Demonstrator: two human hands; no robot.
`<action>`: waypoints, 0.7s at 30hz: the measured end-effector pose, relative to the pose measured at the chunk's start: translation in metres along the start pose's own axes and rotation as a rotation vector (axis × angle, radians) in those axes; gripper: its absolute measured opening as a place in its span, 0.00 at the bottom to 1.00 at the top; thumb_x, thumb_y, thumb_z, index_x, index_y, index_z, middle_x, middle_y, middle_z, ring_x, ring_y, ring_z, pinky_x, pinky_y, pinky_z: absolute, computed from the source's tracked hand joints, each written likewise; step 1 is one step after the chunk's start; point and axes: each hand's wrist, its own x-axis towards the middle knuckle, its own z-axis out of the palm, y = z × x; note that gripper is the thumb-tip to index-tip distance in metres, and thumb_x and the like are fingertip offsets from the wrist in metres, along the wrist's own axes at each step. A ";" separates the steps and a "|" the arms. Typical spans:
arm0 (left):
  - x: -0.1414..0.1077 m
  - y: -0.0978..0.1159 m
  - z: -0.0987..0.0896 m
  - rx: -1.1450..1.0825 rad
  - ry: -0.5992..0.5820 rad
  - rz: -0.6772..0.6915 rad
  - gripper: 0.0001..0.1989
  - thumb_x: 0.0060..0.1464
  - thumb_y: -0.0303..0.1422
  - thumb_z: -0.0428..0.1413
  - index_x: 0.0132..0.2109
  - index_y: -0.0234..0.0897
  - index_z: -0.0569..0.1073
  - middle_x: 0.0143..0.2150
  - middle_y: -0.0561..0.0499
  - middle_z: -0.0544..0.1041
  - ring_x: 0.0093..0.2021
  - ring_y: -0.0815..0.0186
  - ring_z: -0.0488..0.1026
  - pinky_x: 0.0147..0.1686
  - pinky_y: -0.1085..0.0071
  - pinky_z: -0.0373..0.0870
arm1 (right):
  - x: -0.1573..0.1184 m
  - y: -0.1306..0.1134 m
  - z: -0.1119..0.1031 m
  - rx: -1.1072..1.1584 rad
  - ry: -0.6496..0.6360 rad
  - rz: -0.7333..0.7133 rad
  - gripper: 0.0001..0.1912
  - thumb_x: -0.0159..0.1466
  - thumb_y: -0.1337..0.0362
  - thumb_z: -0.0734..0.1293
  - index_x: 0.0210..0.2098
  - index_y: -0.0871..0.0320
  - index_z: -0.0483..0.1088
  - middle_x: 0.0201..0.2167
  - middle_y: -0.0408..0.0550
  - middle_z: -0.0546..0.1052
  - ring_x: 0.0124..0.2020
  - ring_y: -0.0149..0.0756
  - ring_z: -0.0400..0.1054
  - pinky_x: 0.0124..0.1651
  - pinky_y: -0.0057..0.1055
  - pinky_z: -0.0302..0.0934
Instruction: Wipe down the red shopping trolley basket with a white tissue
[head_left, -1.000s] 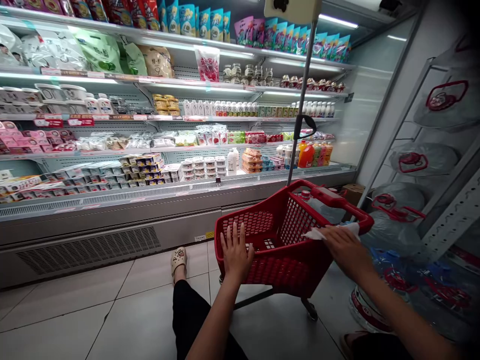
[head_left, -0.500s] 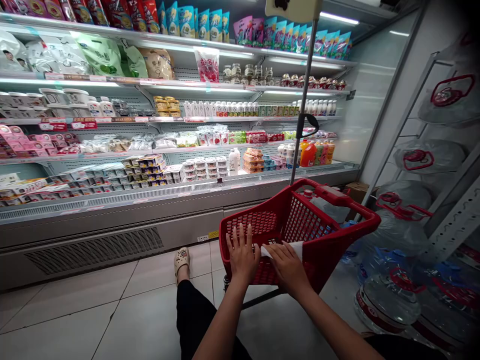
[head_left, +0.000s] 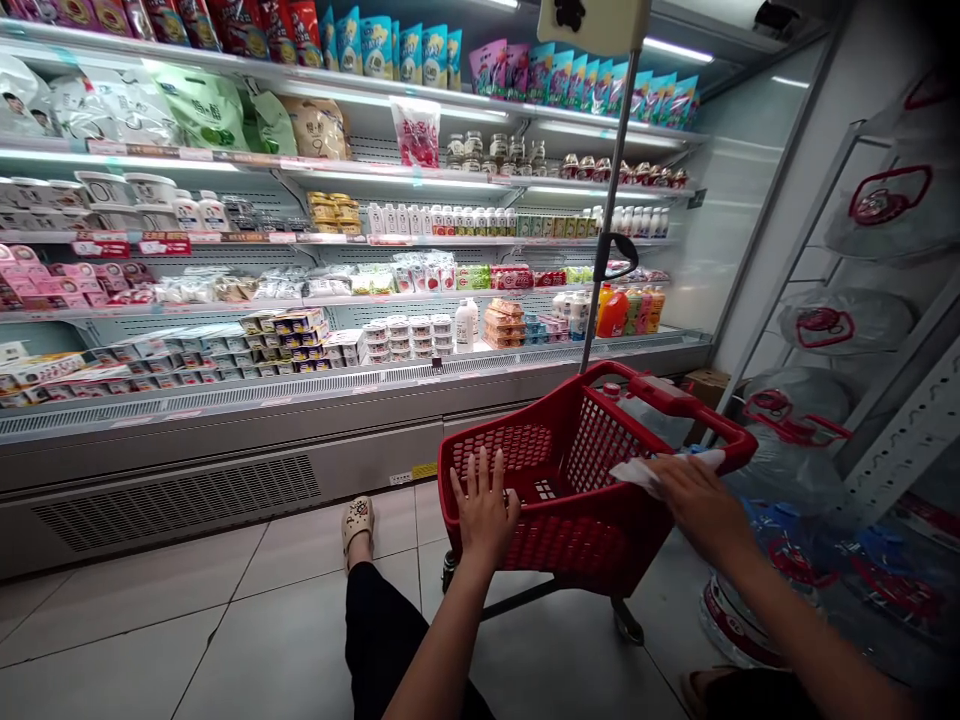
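A red plastic shopping cart (head_left: 592, 540) stands before me on the tiled floor. My left hand (head_left: 485, 512) rests on its near rim towards the left end, fingers spread and nothing held. Farther right, my right hand (head_left: 694, 502) presses a white cloth or tissue (head_left: 636, 474) against the cart's side rim, close to the handle end. The fingers lie over the wipe, and part of it sticks out on both sides of the hand. Inside, the visible part of the basket shows only its red lattice walls and floor.
A refrigerated display case (head_left: 360, 455) full of yogurt, bottles and pouches runs behind the cart. A pole (head_left: 611, 200) with a sign rises beside the cart's far side. Large water bottles (head_left: 757, 610) stand at right, near a metal rack (head_left: 900, 460). My clog-shod foot (head_left: 358, 525) is at left.
My right hand has slid the white wipe rightward along the cart's rim, from the middle to near the handle. My left hand has stayed on the rim.
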 end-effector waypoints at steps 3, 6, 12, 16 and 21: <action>0.000 0.003 0.000 -0.016 -0.008 -0.007 0.36 0.67 0.45 0.52 0.77 0.46 0.52 0.77 0.46 0.54 0.76 0.49 0.51 0.74 0.39 0.31 | -0.005 0.027 -0.006 -0.049 0.022 0.051 0.22 0.74 0.63 0.54 0.62 0.58 0.69 0.59 0.54 0.77 0.62 0.44 0.68 0.71 0.49 0.51; 0.000 0.003 -0.001 -0.022 -0.016 -0.007 0.36 0.67 0.45 0.52 0.76 0.47 0.52 0.77 0.46 0.54 0.76 0.49 0.51 0.74 0.38 0.30 | -0.006 0.023 -0.005 -0.053 0.048 0.108 0.21 0.74 0.62 0.54 0.60 0.59 0.70 0.57 0.55 0.78 0.63 0.46 0.68 0.72 0.51 0.50; -0.002 0.005 -0.003 0.028 -0.018 -0.008 0.34 0.66 0.41 0.52 0.76 0.47 0.55 0.77 0.47 0.56 0.76 0.48 0.51 0.74 0.38 0.32 | 0.002 -0.038 0.007 0.047 0.033 0.113 0.19 0.73 0.65 0.56 0.57 0.56 0.72 0.53 0.52 0.80 0.60 0.47 0.69 0.72 0.53 0.46; -0.004 0.008 -0.005 0.032 -0.012 -0.006 0.35 0.65 0.41 0.53 0.76 0.48 0.54 0.77 0.47 0.56 0.76 0.47 0.52 0.73 0.37 0.32 | 0.018 -0.106 0.022 0.198 0.026 0.065 0.21 0.72 0.68 0.56 0.58 0.52 0.72 0.52 0.50 0.81 0.56 0.45 0.72 0.70 0.51 0.50; 0.000 0.001 -0.006 0.049 -0.013 -0.010 0.35 0.66 0.44 0.54 0.76 0.48 0.54 0.77 0.45 0.56 0.76 0.47 0.51 0.73 0.37 0.31 | 0.042 -0.166 0.032 0.355 0.019 0.030 0.22 0.72 0.69 0.57 0.61 0.51 0.71 0.56 0.47 0.79 0.59 0.41 0.70 0.71 0.48 0.50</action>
